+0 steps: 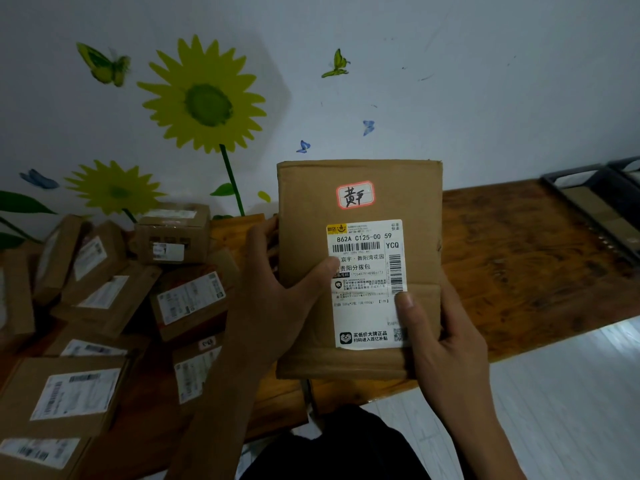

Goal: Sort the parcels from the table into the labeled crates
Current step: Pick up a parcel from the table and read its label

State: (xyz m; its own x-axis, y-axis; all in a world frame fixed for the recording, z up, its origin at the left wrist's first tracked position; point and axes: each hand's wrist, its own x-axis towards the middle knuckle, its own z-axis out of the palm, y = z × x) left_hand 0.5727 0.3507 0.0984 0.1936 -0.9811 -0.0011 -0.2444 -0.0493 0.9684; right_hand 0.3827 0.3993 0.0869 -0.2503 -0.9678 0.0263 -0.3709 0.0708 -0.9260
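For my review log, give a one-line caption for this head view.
Both hands, left hand and right hand, hold a labelled cardboard parcel upright above the wooden table, beside the unsorted parcel pile.

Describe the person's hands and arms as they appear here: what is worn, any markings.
Both the left hand and the right hand are bare: no gloves, and no rings, watch or bracelet show. Both forearms are uncovered down to the bottom edge of the picture, so no sleeve is in view. The fingers have short, unpainted nails. No tattoos or other markings show in this dim light.
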